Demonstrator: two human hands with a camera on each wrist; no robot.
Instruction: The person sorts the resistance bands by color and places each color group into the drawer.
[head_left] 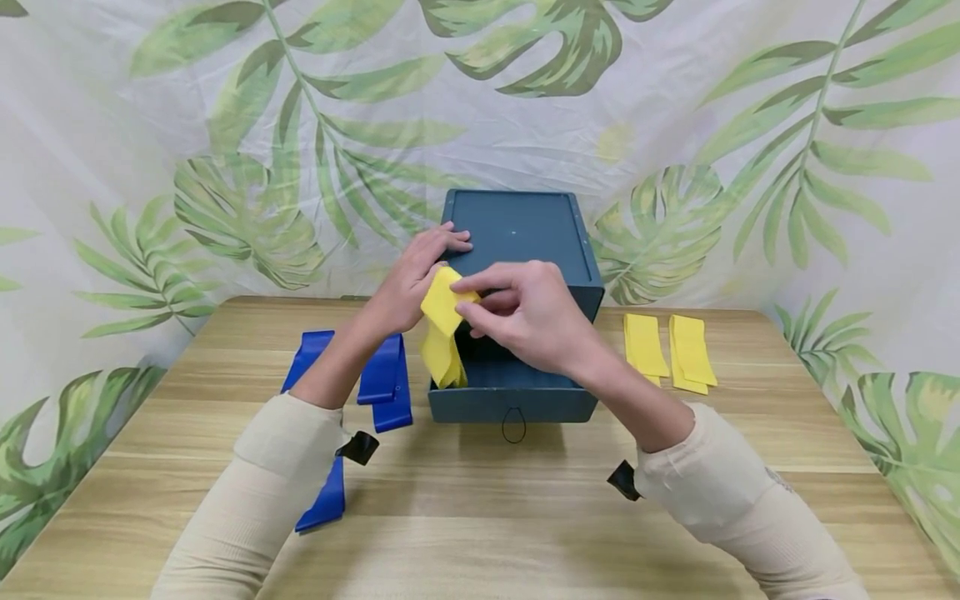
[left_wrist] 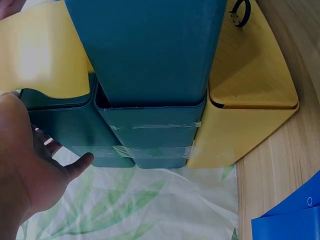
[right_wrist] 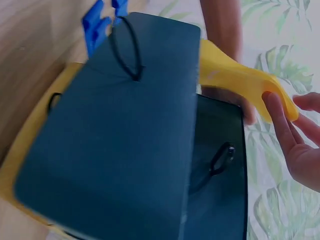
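My right hand (head_left: 528,312) pinches a flat, folded yellow band (head_left: 444,315) between thumb and fingertips. The band hangs down to the left side of a pulled-out dark teal drawer (head_left: 513,406). My left hand (head_left: 416,279) rests with extended fingers at the left edge of the teal drawer unit's top (head_left: 517,233). In the left wrist view the yellow band (left_wrist: 42,55) spans between the left hand (left_wrist: 30,165) and the drawer. The right wrist view has the fingertips holding the band's (right_wrist: 235,72) end. The drawer's inside is mostly hidden by my right hand.
Folded yellow bands (head_left: 690,354) lie right of the unit. Several blue bands (head_left: 382,375) lie on the left, partly under my left forearm. A yellow drawer (left_wrist: 255,130) is at the bottom of the stack. The drawer front carries a black loop (head_left: 513,427). A leaf-print cloth hangs behind.
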